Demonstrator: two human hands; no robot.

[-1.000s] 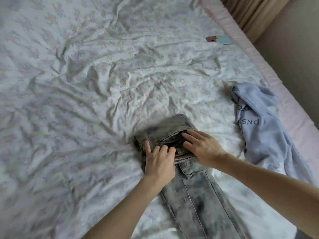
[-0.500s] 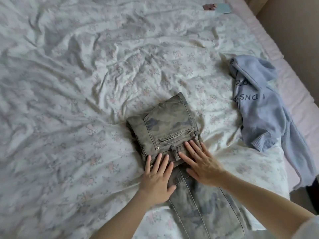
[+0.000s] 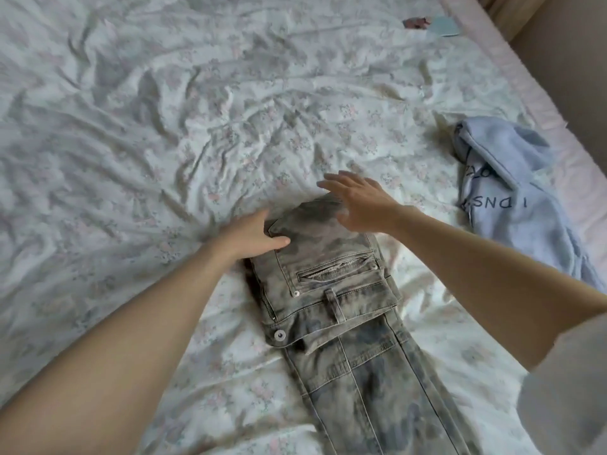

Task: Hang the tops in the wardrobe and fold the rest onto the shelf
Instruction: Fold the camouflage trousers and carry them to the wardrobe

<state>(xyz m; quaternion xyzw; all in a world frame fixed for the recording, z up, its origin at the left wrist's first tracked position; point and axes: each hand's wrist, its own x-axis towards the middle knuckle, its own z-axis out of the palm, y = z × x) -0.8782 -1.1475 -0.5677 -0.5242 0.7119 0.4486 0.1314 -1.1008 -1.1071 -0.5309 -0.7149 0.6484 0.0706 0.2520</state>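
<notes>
Head view: L hand [image 3: 251, 236] lies on far-left corner of the folded jeans [image 3: 331, 277], thumb flat across the denim by the pocket corner, other fingers dropping over the fold edge and mostly hidden; whether they curl under the cloth, cannot tell. R hand [image 3: 359, 201] sits at the far-right end of the jeans, fingers spread and straight, grasping nothing; motion blur, so contact w/ fabric not confirmed. Jeans: camo-wash denim, waistband section doubled over on top of the legs, back pocket w/ zip slit facing up, belt loop and metal button visible at near edge of fold. Unfolded legs run from the fold toward camera, off bottom of frame. Jeans rest on a rumpled floral bedsheet [image 3: 147, 142]. Right of jeans, well apart: pale blue sweatshirt [image 3: 512, 192], crumpled, dark lettering showing. Far beyond jeans, near bed's right edge: small teal card-like item [image 3: 441, 26] beside a small pink-brown item [image 3: 415, 23], both too small to identify.
</notes>
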